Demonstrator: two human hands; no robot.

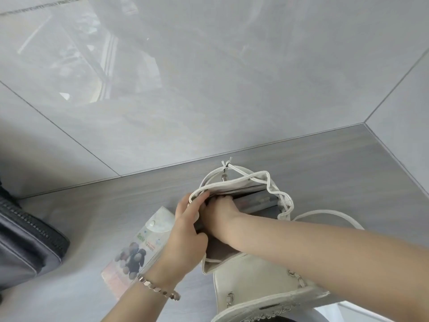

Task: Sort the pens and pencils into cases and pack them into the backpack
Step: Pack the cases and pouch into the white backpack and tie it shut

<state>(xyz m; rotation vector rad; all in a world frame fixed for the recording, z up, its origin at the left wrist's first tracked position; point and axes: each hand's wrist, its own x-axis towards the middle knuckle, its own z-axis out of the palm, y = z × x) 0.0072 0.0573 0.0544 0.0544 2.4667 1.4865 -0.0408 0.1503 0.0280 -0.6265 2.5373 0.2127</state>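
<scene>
At lower centre, the white backpack point(250, 282) stands on the grey table point(348, 163). The left hand point(185, 231) grips its opening edge; the right hand point(220, 212) reaches inside, fingers hidden, grasp unclear. A clear printed case point(141, 247) lies left.

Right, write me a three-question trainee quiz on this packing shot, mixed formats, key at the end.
1. True or false: the right hand reaches into the open mouth of the white backpack.
2. Multiple choice: the clear printed case lies A) inside the backpack, B) on the counter beside the left hand, C) on top of the dark zipped bag.
3. Fill in: the left wrist wears a ____.

Key: 1 true; 2 B; 3 bracelet. The left hand's grip is on the backpack's near rim, holding the opening wide; whether the right hand holds the grey case inside cannot be told.
</scene>
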